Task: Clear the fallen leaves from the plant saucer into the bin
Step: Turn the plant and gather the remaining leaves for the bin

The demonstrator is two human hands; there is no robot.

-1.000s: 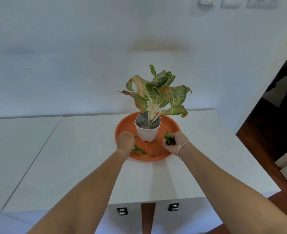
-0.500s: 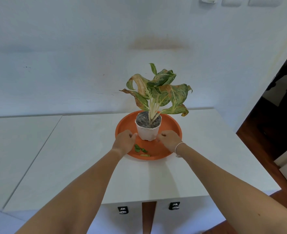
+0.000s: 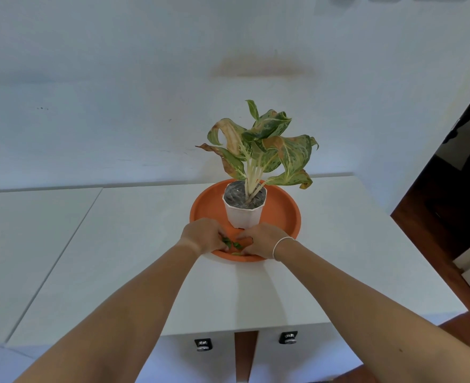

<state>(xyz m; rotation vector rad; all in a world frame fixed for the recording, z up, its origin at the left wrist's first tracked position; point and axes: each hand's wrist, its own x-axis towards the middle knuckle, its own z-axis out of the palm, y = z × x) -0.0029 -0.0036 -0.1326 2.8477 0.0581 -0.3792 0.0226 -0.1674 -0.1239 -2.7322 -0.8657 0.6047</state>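
Against a pale wall we face a white cabinet top (image 3: 134,244), its seam running left of the orange saucer (image 3: 289,214), while right of the saucer a dark doorway opens onto a wooden floor (image 3: 432,233). Below the saucer, at the cabinet's front, two small metal catches (image 3: 203,344) flank a narrow brown gap. On the saucer stands a white faceted pot (image 3: 243,214) with a plant (image 3: 264,145) of green, cream-veined leaves, several browned at their edges. Both our arms reach to the near rim of the saucer. Our left hand (image 3: 202,234) lies palm down at the rim's left part, fingers curled inward upon small green fallen leaves (image 3: 232,244); whether it truly pinches them we cannot tell. These leaves lie on the saucer floor just before the pot, between the two hands and touching the left fingertips. Our right hand (image 3: 261,240), a thin bracelet at its wrist, rests beside them with fingers bent toward the leaves; its grip is hidden too.
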